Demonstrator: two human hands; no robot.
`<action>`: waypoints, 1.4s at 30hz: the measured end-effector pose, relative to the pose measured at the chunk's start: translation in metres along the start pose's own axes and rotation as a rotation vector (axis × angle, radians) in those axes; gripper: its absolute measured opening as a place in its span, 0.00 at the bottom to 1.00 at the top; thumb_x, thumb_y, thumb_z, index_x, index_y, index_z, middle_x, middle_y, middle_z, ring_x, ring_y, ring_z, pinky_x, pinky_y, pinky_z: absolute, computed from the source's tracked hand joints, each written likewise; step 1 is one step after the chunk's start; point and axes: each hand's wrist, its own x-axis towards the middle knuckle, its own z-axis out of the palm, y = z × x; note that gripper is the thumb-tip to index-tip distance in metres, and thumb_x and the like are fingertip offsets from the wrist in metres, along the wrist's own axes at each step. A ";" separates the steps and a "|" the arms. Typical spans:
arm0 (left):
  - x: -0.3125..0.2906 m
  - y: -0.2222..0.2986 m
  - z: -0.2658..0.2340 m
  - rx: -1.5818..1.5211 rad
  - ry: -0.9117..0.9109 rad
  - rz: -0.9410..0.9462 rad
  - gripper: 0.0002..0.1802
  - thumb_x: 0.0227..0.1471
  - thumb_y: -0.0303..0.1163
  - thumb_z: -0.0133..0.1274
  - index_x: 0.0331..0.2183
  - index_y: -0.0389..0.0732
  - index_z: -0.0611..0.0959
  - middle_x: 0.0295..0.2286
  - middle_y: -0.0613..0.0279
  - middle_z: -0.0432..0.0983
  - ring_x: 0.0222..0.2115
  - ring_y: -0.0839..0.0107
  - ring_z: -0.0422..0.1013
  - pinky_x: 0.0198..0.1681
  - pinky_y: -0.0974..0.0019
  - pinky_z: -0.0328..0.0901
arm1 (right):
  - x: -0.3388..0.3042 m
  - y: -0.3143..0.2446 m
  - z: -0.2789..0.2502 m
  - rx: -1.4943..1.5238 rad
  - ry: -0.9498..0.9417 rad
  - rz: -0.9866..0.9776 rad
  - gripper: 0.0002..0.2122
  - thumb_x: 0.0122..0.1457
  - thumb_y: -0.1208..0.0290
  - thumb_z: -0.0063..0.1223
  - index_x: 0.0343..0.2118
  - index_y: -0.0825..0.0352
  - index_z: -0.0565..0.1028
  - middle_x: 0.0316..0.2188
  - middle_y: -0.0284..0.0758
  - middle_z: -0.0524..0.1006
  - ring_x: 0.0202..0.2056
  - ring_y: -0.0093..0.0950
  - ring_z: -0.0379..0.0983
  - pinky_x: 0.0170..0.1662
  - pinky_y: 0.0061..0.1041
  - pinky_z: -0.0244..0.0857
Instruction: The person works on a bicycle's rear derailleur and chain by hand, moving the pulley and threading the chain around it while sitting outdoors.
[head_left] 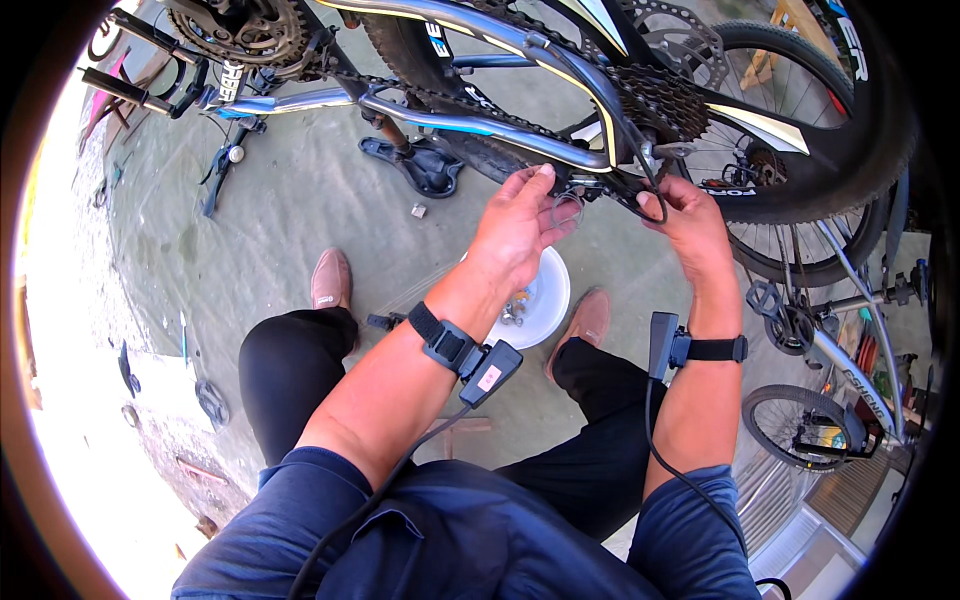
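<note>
A bicycle frame (480, 127) with a rear wheel, a chain and a cassette (664, 102) fills the top of the view. Beneath the cassette hangs the rear derailleur (592, 186), with both my hands close on either side. My left hand (515, 222) has its thumb and fingertips closed at the derailleur's left end. A thin looped wire cable (568, 210) lies by those fingers; whether they pinch it is not clear. The thumb and index finger of my right hand (698, 222) are closed on a curved black cable housing (657, 214).
A white bowl (557, 298) with small metal parts (515, 308) stands on the floor between my feet. A black saddle (425, 168) is under the frame, near a small metal piece (418, 211). Another bicycle (850, 370) is at right. A black crank (211, 403) lies at left.
</note>
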 end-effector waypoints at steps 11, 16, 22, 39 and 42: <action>0.003 -0.016 0.007 -0.024 -0.138 -0.189 0.26 0.64 0.49 0.35 0.49 0.37 0.70 0.43 0.47 0.74 0.47 0.54 0.72 0.48 0.55 0.65 | -0.025 -0.032 -0.010 -0.267 0.216 -0.056 0.13 0.55 0.68 0.59 0.40 0.72 0.78 0.28 0.31 0.78 0.29 0.19 0.70 0.34 0.20 0.64; -0.003 -0.020 0.012 -0.042 -0.247 -0.265 0.27 0.65 0.48 0.31 0.49 0.36 0.70 0.45 0.47 0.73 0.48 0.52 0.71 0.49 0.56 0.65 | -0.033 -0.040 -0.018 -0.232 0.261 -0.123 0.14 0.56 0.68 0.57 0.40 0.73 0.79 0.28 0.32 0.77 0.30 0.19 0.68 0.35 0.20 0.63; -0.009 -0.026 0.018 -0.118 -0.315 -0.327 0.26 0.64 0.46 0.29 0.48 0.36 0.71 0.44 0.48 0.73 0.49 0.52 0.70 0.48 0.56 0.65 | -0.044 -0.041 -0.029 0.014 0.195 -0.262 0.14 0.57 0.74 0.47 0.45 0.69 0.77 0.36 0.32 0.77 0.24 0.14 0.64 0.23 0.13 0.56; -0.007 -0.040 0.022 -0.098 -0.316 -0.283 0.24 0.62 0.53 0.41 0.47 0.44 0.75 0.42 0.60 0.76 0.45 0.61 0.73 0.39 0.64 0.68 | -0.049 -0.048 -0.027 0.063 0.194 -0.274 0.17 0.56 0.77 0.48 0.50 0.70 0.73 0.45 0.38 0.77 0.20 0.13 0.64 0.20 0.11 0.54; -0.004 -0.043 0.020 -0.106 -0.338 -0.295 0.23 0.63 0.52 0.39 0.47 0.44 0.75 0.40 0.60 0.76 0.43 0.62 0.74 0.37 0.66 0.68 | -0.049 -0.048 -0.023 0.122 0.198 -0.259 0.18 0.55 0.77 0.48 0.50 0.70 0.72 0.45 0.39 0.77 0.19 0.13 0.64 0.20 0.10 0.53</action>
